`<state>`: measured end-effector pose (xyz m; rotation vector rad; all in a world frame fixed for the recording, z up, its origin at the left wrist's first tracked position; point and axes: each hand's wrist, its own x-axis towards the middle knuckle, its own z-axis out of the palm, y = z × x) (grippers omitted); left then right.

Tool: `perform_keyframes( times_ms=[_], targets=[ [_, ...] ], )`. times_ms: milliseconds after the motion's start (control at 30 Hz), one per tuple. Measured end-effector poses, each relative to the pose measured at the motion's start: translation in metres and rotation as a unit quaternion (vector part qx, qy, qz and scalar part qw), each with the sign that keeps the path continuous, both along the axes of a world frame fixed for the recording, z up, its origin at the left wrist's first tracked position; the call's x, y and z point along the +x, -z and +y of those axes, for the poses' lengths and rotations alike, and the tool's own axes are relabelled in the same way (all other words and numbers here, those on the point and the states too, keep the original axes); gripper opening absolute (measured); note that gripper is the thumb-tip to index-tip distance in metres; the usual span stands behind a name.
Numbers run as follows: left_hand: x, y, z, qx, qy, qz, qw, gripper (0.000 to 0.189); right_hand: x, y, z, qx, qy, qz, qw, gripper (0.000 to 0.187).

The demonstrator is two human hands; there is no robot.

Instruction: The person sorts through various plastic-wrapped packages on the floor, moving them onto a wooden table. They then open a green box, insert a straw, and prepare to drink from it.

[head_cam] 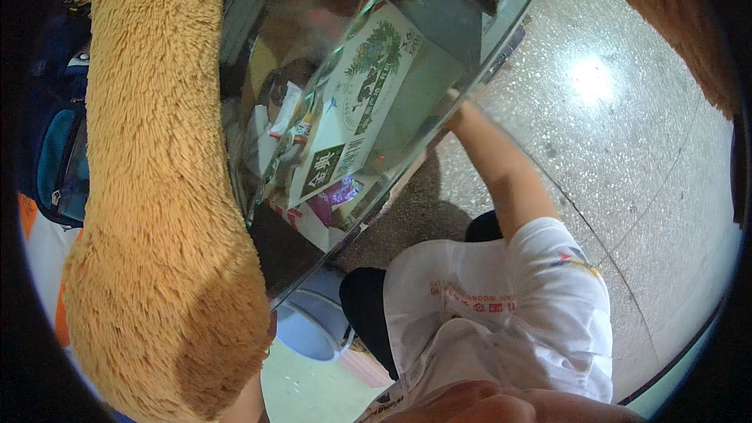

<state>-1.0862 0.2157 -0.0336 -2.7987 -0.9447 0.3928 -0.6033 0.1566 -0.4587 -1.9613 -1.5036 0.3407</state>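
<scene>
My right hand (459,104) is at the edge of a glass-topped table (423,135), partly hidden by the rim and blurred; its grip cannot be made out. My left hand is out of view, with only a bit of the left forearm (244,402) showing below a long tan plush limb (158,129). That limb lies along the left side, over part of the glass. Through the glass I see a printed white carton (358,106), a purple packet (338,197) and a small white packet (286,108).
A light blue plastic bucket (311,329) stands below the table's near corner. Speckled terrazzo floor (587,188) spreads to the right. Brown plush (658,12) hangs into the upper right. A dark blue and teal bag (59,164) lies at the far left. My knee (367,311) is close to the bucket.
</scene>
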Motion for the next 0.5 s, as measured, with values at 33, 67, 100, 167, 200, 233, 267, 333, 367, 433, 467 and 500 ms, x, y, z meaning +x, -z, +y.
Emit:
perform_keyframes(
  times_ms=[33,67,100,167,200,233,267,333,367,433,467,500],
  targets=[
    [0.006,-0.001,0.000,0.014,0.014,-0.001,1.000,0.037,0.003,0.002,0.004,0.004,0.006,0.008,1.000,0.050],
    [0.011,-0.002,0.000,0.029,0.027,-0.002,0.999,0.037,0.006,0.005,0.006,0.008,0.010,0.014,1.000,0.050],
    [0.016,-0.002,0.001,0.022,0.023,-0.003,0.999,0.038,0.008,0.008,0.009,0.008,0.013,0.019,1.000,0.049],
    [0.018,-0.002,0.001,0.016,0.015,0.008,1.000,0.040,0.010,0.014,0.010,0.008,0.018,0.026,0.999,0.048],
    [0.017,-0.002,0.002,0.016,0.011,0.021,1.000,0.042,0.011,0.017,0.010,0.007,0.020,0.027,0.999,0.048],
    [0.012,-0.001,0.003,0.018,0.008,0.032,0.999,0.043,0.011,0.019,0.010,0.007,0.023,0.026,0.999,0.048],
    [0.006,0.000,0.004,0.013,0.002,0.027,1.000,0.044,0.011,0.020,0.010,0.008,0.025,0.025,0.999,0.047],
    [-0.012,0.003,0.008,0.002,-0.012,0.018,1.000,0.047,0.012,0.021,0.012,0.009,0.029,0.024,0.999,0.046],
    [-0.020,0.005,0.009,0.047,0.014,0.042,0.998,0.047,0.014,0.021,0.013,0.010,0.031,0.022,0.999,0.046],
    [-0.034,0.009,0.014,0.134,0.064,0.094,0.984,0.047,0.015,0.018,0.011,0.024,0.037,0.003,0.999,0.045],
    [-0.037,0.011,0.017,0.120,0.048,0.079,0.988,0.047,0.015,0.015,0.007,0.036,0.044,-0.015,0.998,0.045],
    [-0.037,0.012,0.018,0.109,0.031,0.062,0.992,0.047,0.014,0.010,0.001,0.057,0.054,-0.045,0.996,0.044]
  ],
)
